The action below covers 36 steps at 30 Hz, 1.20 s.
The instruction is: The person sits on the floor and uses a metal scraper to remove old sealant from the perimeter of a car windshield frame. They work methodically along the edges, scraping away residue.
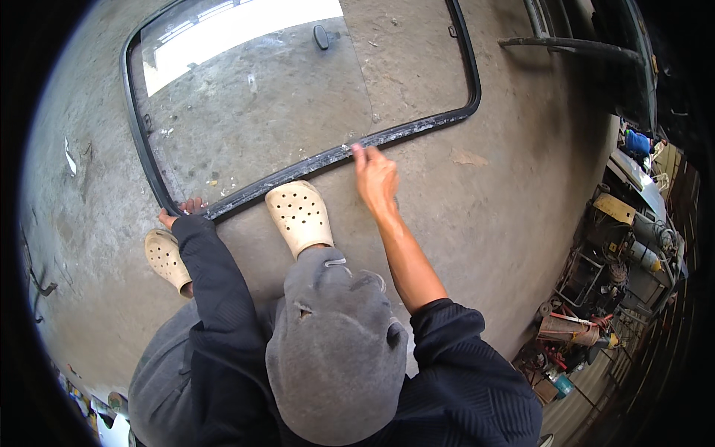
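Observation:
A window frame [417, 129], dark with rounded corners, lies on the concrete floor in front of me. Whitish residue and flakes run along its near side. A clear glass pane [246, 89] with a small dark oval fitting [321, 37] fills its left part. My left hand [181, 211] is wrapped round the near left corner of the frame. At the middle of the near side, my right hand [377, 177] is closed, with thumb and fingers pinched at the frame's edge. Whatever it may hold is too small or hidden to name.
My cream clogs [298, 214] stand close to the frame's near side. A dark metal tube structure [573, 45] is at the far right. Along the right wall lies a clutter of tools, cables and a cylinder [645, 255]. White scraps [71, 156] lie on the floor at left.

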Tool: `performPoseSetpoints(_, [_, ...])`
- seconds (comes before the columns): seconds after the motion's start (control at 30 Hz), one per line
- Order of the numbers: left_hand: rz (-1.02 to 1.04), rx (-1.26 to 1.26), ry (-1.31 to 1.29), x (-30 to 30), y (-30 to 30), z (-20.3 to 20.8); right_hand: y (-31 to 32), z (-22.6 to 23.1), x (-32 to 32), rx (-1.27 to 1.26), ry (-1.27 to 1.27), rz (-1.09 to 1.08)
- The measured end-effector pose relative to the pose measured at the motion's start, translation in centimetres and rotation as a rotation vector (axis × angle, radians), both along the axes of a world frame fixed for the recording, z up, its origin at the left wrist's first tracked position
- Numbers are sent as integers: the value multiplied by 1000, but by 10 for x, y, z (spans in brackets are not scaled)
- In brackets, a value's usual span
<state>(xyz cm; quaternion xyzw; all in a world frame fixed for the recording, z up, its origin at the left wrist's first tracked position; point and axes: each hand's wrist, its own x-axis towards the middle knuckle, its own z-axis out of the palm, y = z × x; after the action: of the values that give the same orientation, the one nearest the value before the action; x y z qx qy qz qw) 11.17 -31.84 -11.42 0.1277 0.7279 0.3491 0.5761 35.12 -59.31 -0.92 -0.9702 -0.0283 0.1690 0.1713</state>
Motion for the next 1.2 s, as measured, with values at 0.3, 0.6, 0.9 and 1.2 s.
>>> performPoseSetpoints(0.3, [12, -70, -43, -15, 11, -13, 0, -5, 6, 53, -56, -52])
performPoseSetpoints(0.6, [-10, -58, -34, -12, 8, -8, 6, 4, 5, 23, 11, -72])
performPoseSetpoints(0.9, [33, -52, -24, -21, 17, -29, 11, -2, -2, 65, -43, -54])
performPoseSetpoints(1.2, [-35, -98, -110, -4, 5, 3, 10, -6, -9, 49, -39, -2])
